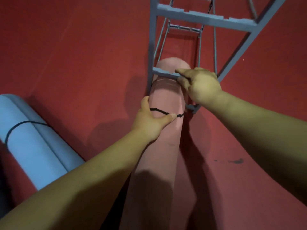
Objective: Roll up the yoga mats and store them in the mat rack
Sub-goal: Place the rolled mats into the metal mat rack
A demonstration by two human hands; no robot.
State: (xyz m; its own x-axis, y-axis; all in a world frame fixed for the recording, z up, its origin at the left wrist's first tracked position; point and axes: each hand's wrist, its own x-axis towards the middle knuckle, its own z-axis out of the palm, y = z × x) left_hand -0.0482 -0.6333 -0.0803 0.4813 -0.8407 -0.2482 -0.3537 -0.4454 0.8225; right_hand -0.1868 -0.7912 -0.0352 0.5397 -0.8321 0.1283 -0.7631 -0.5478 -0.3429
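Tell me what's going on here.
A person holds a rolled pink mat with its far end pushed into the grey rack, under the low bar. The left hand grips the mat at its black cord; the right hand holds the bar. A blue mat, rolled and tied, lies on the red floor to the left, not yet stored.

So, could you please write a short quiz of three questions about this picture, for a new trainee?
1. True or false: the blue mat already lies in the rack.
2. What goes round the pink mat? A) a black band B) white tape C) nothing
3. Fill in: the ____ hand grips the pink mat at the band.
Key: 1 false; 2 A; 3 left hand.
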